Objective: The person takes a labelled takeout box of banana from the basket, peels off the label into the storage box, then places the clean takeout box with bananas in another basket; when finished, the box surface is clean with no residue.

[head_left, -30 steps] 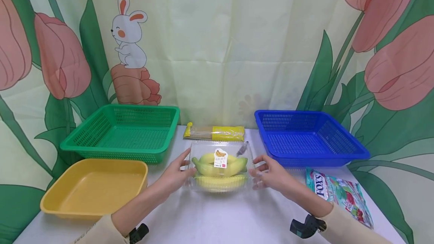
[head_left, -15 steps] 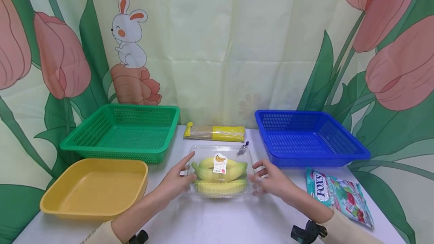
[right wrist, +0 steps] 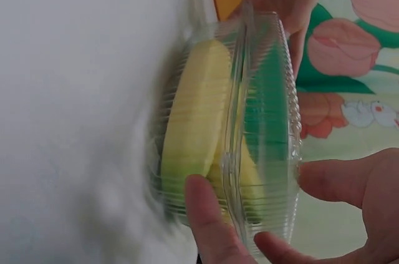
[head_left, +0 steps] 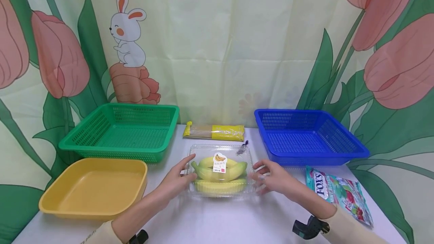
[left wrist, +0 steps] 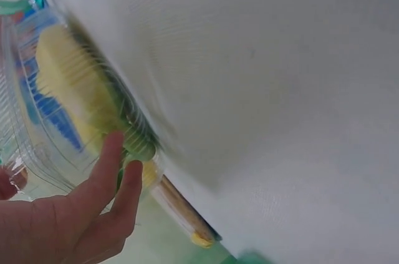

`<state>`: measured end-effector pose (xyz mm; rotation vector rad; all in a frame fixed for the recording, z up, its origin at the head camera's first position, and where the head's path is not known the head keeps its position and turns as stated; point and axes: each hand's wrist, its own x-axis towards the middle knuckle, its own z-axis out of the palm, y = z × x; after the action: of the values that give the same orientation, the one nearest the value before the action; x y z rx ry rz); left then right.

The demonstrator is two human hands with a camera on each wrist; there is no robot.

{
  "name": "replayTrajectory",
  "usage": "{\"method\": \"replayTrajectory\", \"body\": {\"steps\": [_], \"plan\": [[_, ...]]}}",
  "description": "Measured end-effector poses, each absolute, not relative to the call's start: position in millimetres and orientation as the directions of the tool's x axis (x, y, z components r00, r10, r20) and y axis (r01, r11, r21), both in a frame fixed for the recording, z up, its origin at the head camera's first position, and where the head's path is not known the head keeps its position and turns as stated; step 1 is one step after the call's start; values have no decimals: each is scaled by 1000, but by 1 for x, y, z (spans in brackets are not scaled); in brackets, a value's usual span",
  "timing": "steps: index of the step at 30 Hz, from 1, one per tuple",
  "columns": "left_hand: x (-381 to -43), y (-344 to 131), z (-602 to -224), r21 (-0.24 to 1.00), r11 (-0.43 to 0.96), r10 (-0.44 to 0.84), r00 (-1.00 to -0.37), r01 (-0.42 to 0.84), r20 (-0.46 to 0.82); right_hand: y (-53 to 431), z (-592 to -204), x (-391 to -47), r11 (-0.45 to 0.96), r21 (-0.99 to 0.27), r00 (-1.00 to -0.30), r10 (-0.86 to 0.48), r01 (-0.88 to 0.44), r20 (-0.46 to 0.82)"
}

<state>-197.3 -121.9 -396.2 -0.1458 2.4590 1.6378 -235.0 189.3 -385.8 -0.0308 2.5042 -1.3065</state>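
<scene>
Mid-surface [head_left: 217,223], clear banana box [head_left: 220,178] sits between left hand [head_left: 174,178] and right hand [head_left: 275,178], each grip slack, fingers at its sides; uneven squeezing could pop its lid [head_left: 202,150].

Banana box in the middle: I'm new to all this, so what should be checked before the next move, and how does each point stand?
1. Box upright: ok; its label faces up.
2. Left hand and right hand in place: ok; one at each end.
3. Grip firm enough to lift: cannot tell; pressure doesn't show.
4. Lid latched: cannot tell; the clear plastic doesn't show it plainly.
5. Yellow packet apart from the box: ok; it lies just behind, with a gap.
6. Candy bag untouched by the right forearm: cannot tell; they overlap in the head view.
</scene>
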Motion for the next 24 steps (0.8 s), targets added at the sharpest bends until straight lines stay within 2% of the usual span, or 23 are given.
{"method": "replayTrajectory", "body": {"steps": [24], "plan": [[-202, -117, -399, 903, 396, 24, -982, -164, -189, 197, -352, -266, 611, -790, -961, -243, -49, -128]]}}
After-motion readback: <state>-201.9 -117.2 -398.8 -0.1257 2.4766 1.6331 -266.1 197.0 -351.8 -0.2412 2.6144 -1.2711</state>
